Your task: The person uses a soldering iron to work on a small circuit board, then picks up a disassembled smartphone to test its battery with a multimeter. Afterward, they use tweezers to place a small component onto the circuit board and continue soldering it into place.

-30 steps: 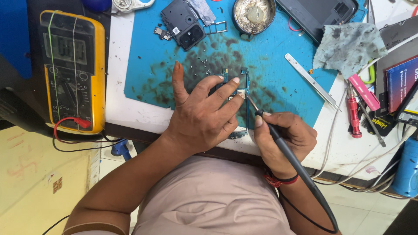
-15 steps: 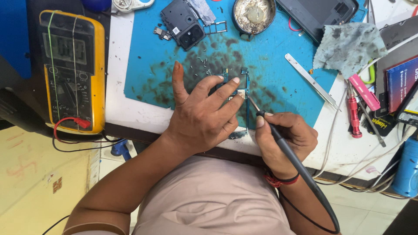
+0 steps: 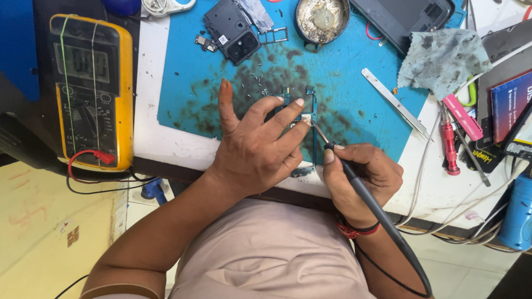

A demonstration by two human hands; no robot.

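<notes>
My left hand lies flat on a small circuit board on the stained blue work mat, fingers spread, fingertips pressing the board down. My right hand grips a black soldering iron like a pen. Its metal tip touches the board just beside my left fingertips. The iron's black cord runs back down past my wrist. Most of the board is hidden under my left hand.
A yellow multimeter lies at the left. A black phone back cover, a round tin, metal tweezers, a dirty cloth, red and pink screwdrivers and a blue bottle surround the mat.
Both hands stay in place. The iron's tip shifts very slightly on the board.
</notes>
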